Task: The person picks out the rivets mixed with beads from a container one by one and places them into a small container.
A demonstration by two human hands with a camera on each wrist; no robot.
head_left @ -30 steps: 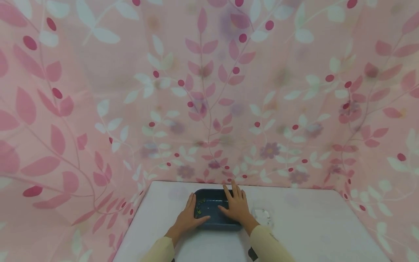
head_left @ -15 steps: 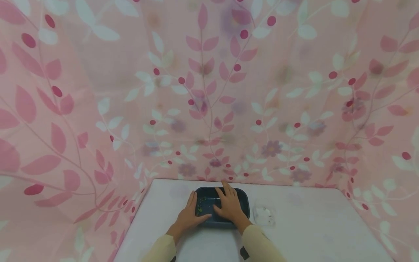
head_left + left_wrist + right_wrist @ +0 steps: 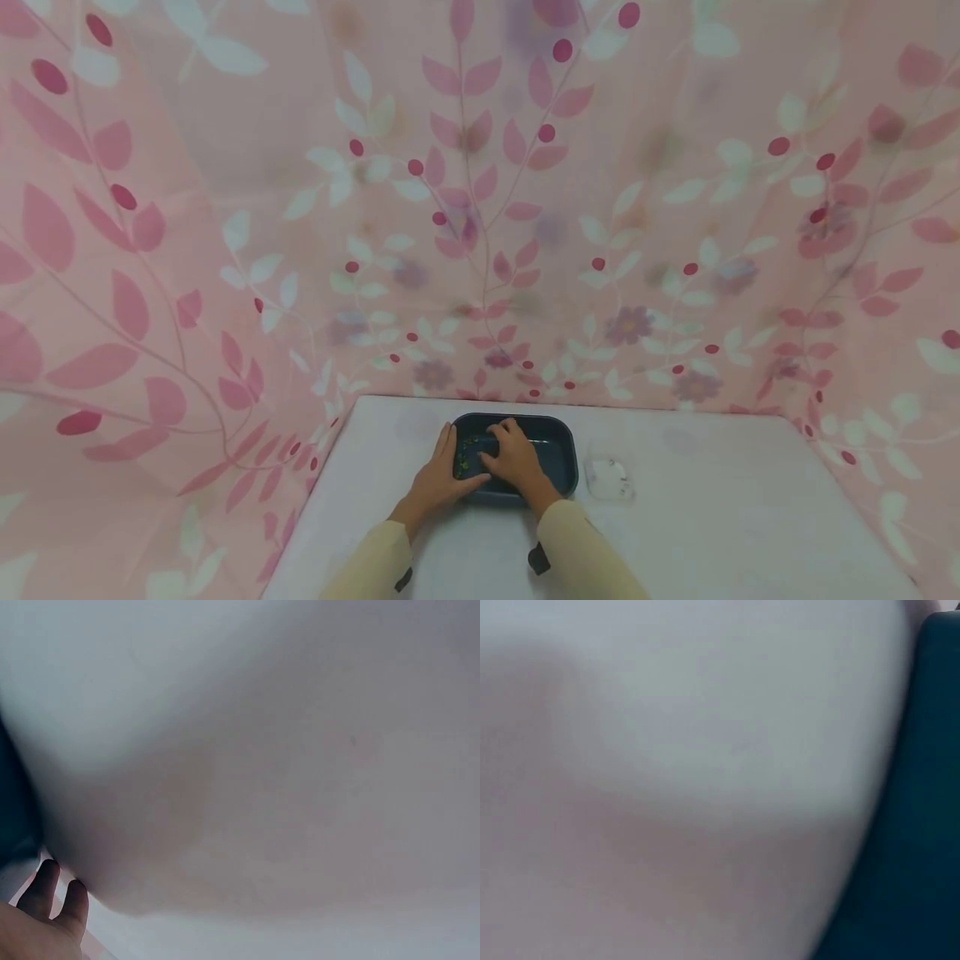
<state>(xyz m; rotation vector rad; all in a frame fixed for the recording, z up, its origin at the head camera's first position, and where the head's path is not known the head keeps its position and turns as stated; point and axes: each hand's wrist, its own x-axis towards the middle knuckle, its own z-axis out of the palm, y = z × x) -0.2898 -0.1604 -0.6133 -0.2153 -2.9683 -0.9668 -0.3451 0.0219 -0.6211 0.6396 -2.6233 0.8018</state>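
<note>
**At the far edge of the tabletop: dark tray, both hands on it**

On the white tabletop (image 3: 675,517), close to the pink leaf-print backdrop (image 3: 225,208), we see a dark blue-grey tray (image 3: 561,454), rectangular w/ rounded corners and a raised rim. It sits flat, roughly centre.

Left hand (image 3: 438,479): fingers straight, lying along the tray's left rim, thumb pointing in across the near edge. So its grip is relaxed, flat contact, not wrapped round anything. Right hand (image 3: 512,458): inside the tray, fingers curled down toward the floor of it. Whether it pinches something there we can't tell; too small in the head view, and both wrist views are blurred out (pale surface, a strip of dark tray edge (image 3: 922,825)).

Handling, as we judge it: the tray looks like rigid moulded plastic, light, prob. smooth and a bit slippery. It may slide on the tabletop if pushed from one side, so a steadying hand on the rim makes sense. Best hold is the rim at the short sides, thumb over the lip. Tilting it would likely send the contents rolling.

Contents: small green bits (image 3: 463,460), scattered on the left part of the tray floor, loose, not piled. What they are, we can't say.

Just right of the tray, apart from it, a small clear container (image 3: 609,479); its contents aren't readable.
</note>
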